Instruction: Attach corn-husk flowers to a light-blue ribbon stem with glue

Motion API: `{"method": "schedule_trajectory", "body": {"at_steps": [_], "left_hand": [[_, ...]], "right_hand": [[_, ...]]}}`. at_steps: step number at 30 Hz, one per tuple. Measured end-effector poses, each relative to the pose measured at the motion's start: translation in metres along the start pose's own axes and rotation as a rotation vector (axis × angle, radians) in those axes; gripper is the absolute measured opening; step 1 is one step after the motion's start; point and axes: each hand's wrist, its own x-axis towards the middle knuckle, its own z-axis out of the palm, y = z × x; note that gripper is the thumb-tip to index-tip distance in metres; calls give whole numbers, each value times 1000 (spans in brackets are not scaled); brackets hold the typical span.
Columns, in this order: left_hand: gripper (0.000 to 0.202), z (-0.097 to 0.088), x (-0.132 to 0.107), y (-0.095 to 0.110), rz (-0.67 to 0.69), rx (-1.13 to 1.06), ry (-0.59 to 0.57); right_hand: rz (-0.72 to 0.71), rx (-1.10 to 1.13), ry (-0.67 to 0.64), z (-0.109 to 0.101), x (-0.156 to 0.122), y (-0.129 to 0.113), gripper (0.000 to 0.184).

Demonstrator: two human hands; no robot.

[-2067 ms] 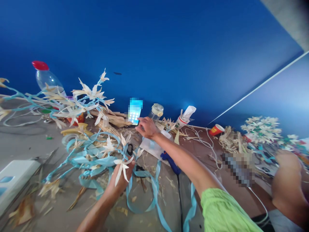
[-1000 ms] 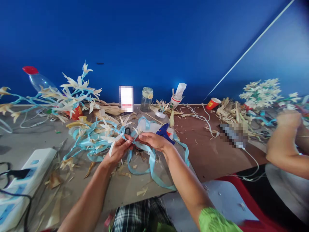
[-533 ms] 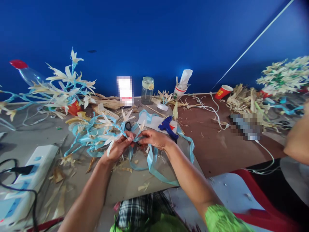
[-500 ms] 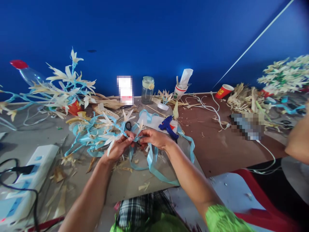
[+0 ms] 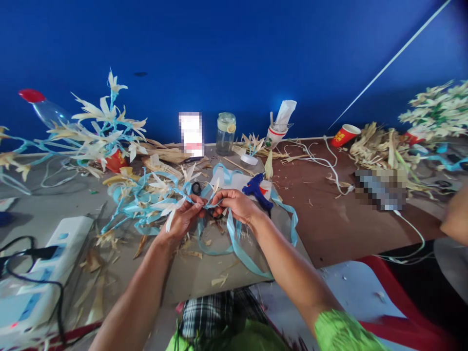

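Note:
My left hand (image 5: 185, 214) is closed, pinching a light-blue wrapped stem of the artificial flower branch (image 5: 146, 195), whose pale husk-like petals spread out to the left. Close beside it, my right hand (image 5: 234, 204) pinches the light-blue ribbon (image 5: 234, 239) near the stem. The ribbon's long tail hangs from that hand and loops over the table front. A pale flower (image 5: 215, 186) points up between the two hands. Just right of my right hand lies a blue glue gun (image 5: 258, 190). The exact spot where ribbon meets stem is partly covered by my fingers.
A white power strip (image 5: 54, 263) with black cords sits at left. Finished-looking flowers (image 5: 106, 122) stand behind it in a red cup. A water bottle (image 5: 225, 134), a phone (image 5: 190, 134) and a husk pile (image 5: 375, 148) line the back. Another person's arm (image 5: 455, 214) shows at right.
My right hand has shifted slightly, drawing the ribbon more taut beside the stem. My left hand keeps its pinch. The whole view has moved a little.

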Motion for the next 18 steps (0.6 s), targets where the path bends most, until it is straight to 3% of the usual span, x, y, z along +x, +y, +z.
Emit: {"method": "schedule_trajectory", "body": {"at_steps": [8,11,13,18], "left_hand": [[29,-2,1,-2,32,-38,4],[28,-3,0,-3,35,5,-7],[27,-3,0,-5,43,47,-12],[22,-6,1,-7,61,89,-12]], "right_hand": [[38,151,-136,-2,-5,-2,19],[112,223,-40,1,-3,-1,33],[182,212,12,4,-1,-1,30],[289,146,-12,4,2,-1,25]]}}
